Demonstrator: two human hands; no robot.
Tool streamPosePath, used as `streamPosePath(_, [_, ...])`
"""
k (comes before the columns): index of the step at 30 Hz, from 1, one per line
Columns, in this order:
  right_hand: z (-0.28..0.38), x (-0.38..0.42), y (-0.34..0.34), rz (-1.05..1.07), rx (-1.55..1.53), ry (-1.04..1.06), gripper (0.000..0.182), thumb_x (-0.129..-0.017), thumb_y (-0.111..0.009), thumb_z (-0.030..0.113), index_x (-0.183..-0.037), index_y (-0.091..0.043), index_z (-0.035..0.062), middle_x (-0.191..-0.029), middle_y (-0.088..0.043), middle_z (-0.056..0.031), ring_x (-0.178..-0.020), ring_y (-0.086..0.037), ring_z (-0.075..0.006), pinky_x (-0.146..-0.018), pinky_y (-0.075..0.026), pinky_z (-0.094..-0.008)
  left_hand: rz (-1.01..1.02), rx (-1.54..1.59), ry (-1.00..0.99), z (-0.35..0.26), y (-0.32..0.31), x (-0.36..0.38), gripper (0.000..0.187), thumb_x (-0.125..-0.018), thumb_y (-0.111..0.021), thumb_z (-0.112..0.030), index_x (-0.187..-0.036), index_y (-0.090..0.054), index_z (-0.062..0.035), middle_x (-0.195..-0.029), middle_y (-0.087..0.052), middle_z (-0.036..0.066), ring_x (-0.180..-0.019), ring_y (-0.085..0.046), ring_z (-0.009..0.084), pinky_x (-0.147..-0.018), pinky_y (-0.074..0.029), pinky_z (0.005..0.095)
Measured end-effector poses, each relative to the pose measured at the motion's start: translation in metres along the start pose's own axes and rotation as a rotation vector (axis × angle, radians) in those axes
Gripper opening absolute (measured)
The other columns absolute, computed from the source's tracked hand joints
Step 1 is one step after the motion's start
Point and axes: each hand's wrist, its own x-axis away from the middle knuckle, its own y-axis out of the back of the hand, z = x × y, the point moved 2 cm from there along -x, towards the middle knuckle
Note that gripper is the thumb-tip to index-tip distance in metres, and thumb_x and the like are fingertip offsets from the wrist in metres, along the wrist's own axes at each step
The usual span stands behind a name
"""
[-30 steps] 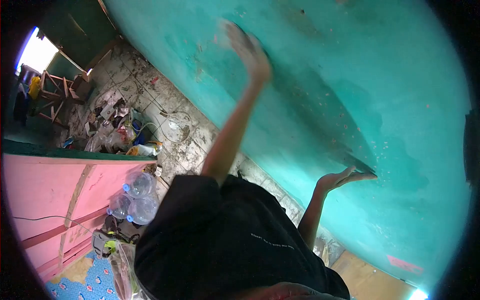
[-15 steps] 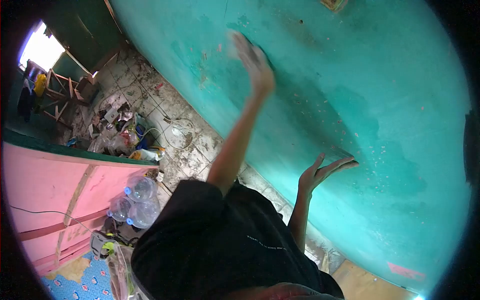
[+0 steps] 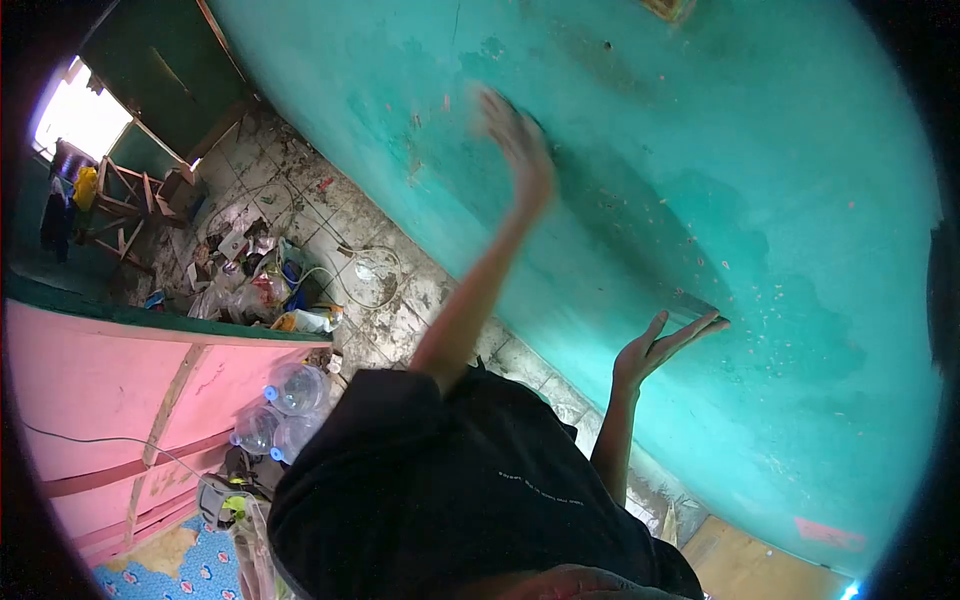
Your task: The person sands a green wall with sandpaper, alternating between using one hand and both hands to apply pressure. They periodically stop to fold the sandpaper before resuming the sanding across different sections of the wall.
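My left hand lies close against the turquoise wall, fingers stretched out and partly smeared by motion. A dark edge shows along its wall side; I cannot tell whether it is shadow or something thin under the palm. Lower on the same wall, my right hand rests with fingers straight and together, thumb apart, and no object shows in it. The wall around both hands has darker damp-looking patches, small pale chips and scuffs. Black sleeves cover both upper arms.
A dirty tiled floor runs along the wall. Behind a pink partition lies a heap of plastic rubbish. Large clear bottles stand this side of it, near a cable and blue patterned sheet. A wooden frame stands farther back.
My left hand has slid slightly down and to the right along the wall. My right hand stays at about the same spot on it. The whole view has shifted a little.
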Motion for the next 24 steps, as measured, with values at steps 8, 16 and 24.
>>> streamPosePath(8, [-0.008,0.002,0.007,0.014,0.052,0.04,0.07,-0.107,-0.043,0.028,-0.16,-0.003,0.0077,-0.164,0.014,-0.0227,-0.152,0.009,-0.0407,-0.121,-0.003,-0.0568,-0.009,0.032,-0.051,0.017,0.016,-0.039,0.065,-0.11,-0.025,-0.035,-0.158,0.002,-0.0006,-0.166,0.01,0.019,-0.153,0.01,0.0337,-0.123,0.004,0.0474])
streamPosePath(16, [-0.017,0.005,0.007,0.052,0.074,0.028,0.069,-0.107,-0.042,0.027,-0.16,-0.003,0.0061,-0.164,0.012,-0.0231,-0.152,0.01,-0.0401,-0.121,-0.002,-0.0562,0.026,-0.182,-0.038,0.005,-0.019,0.021,0.068,-0.104,-0.036,-0.023,-0.158,-0.003,0.0006,-0.166,0.002,0.021,-0.154,0.001,0.0364,-0.123,0.001,0.052])
streamPosePath(24, [-0.022,0.004,0.017,0.08,0.163,0.067,0.071,-0.107,-0.043,0.027,-0.16,-0.001,0.006,-0.164,0.012,-0.0231,-0.152,0.009,-0.0416,-0.12,-0.002,-0.0583,-0.084,0.006,-0.108,-0.001,0.014,-0.081,0.065,-0.109,-0.025,-0.034,-0.158,-0.001,0.0006,-0.166,0.004,0.02,-0.154,0.005,0.0359,-0.123,0.002,0.0499])
